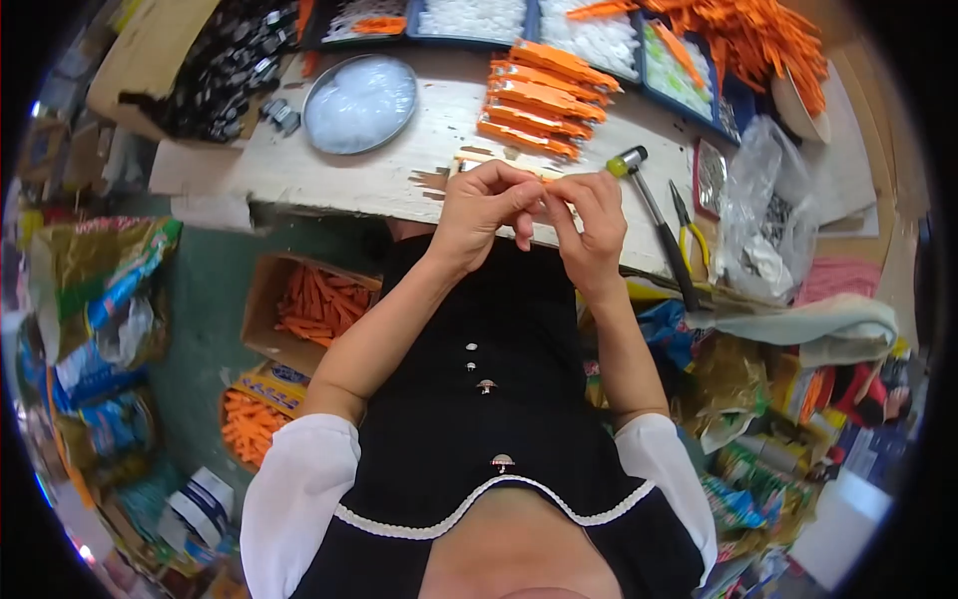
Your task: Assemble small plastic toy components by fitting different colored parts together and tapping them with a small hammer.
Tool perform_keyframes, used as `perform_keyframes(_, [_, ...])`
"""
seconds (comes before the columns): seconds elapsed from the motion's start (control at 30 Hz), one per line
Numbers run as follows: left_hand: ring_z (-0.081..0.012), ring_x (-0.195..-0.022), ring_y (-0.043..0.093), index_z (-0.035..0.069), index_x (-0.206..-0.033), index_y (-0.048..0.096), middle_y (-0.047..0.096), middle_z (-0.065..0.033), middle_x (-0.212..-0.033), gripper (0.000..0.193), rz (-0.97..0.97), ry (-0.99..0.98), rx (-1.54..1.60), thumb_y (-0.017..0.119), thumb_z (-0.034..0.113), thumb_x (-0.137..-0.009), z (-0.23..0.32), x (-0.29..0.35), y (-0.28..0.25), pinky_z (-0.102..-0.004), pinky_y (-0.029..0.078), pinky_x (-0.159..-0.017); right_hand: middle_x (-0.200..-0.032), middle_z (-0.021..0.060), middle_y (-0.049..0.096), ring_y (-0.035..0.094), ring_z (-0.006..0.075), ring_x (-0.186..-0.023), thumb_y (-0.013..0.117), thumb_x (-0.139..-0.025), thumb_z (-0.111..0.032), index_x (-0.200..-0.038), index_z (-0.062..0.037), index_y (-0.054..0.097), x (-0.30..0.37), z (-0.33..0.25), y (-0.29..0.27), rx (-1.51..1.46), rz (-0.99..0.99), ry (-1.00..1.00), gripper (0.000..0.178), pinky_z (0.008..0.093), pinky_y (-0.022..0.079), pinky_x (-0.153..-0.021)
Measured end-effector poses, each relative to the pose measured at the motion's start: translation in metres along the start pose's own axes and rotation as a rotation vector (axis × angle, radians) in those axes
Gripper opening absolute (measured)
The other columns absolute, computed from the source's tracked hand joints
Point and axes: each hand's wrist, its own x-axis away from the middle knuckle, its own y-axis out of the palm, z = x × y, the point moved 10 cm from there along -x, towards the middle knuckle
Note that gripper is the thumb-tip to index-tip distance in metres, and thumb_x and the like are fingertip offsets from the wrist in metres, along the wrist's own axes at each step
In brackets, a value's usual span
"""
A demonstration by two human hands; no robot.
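My left hand (481,212) and my right hand (593,222) meet at the near edge of the white worktable (369,180), fingertips pinched together. A bit of an orange piece (545,180) shows between them; the fingers cover most of it, so its kind cannot be made out. Just beyond the hands lies a stack of orange plastic parts with metal strips (544,100), set side by side. A pale wooden strip (469,157) on the tabletop is partly hidden by my left hand. A hammer with a yellow-green head (639,165) rests beside my right hand.
Yellow-handled pliers (691,240) and a clear plastic bag (763,220) lie at right. At the back are a round metal dish (360,104), blue trays of white parts (474,18), an orange heap (743,40) and black parts (225,70). Boxes of orange parts (324,304) stand below left.
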Motion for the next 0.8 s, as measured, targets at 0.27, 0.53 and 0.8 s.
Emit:
perform_keyframes(0.27, [-0.0080,-0.064,0.051,0.004,-0.089,0.063,0.060,-0.0007,-0.077,0.014,0.003,0.457,-0.938,0.064,0.012,-0.077,0.063,-0.010,0.007,-0.0201,0.041,-0.056,-0.077,0.0040,0.054,0.050,0.0209,-0.076,0.061,-0.073,-0.006,-0.079,-0.0069,0.056,0.007,0.030,0.009,0.163,-0.195,0.006,0.008,0.0321,0.032,-0.069])
perform_keyframes(0.53, [-0.0190,-0.092,0.046,0.008,-0.089,0.064,0.055,-0.0021,-0.092,0.024,-0.182,0.509,-1.443,0.070,0.011,-0.067,0.042,-0.015,0.001,-0.0309,0.033,-0.081,-0.078,0.0009,0.052,0.048,0.0182,-0.081,0.062,-0.072,-0.013,-0.079,-0.0096,0.056,0.005,0.025,0.047,0.261,-0.327,-0.109,0.009,0.0344,0.029,-0.070])
perform_keyframes(0.8, [-0.0202,-0.094,0.045,0.010,-0.090,0.062,0.051,-0.0018,-0.093,0.027,-0.195,0.452,-1.483,0.070,0.014,-0.065,0.034,-0.018,0.000,-0.0330,0.031,-0.080,-0.079,-0.0004,0.053,0.048,0.0185,-0.082,0.063,-0.071,-0.014,-0.083,-0.0109,0.061,0.002,0.030,0.056,0.239,-0.403,-0.090,0.013,0.0350,0.029,-0.071])
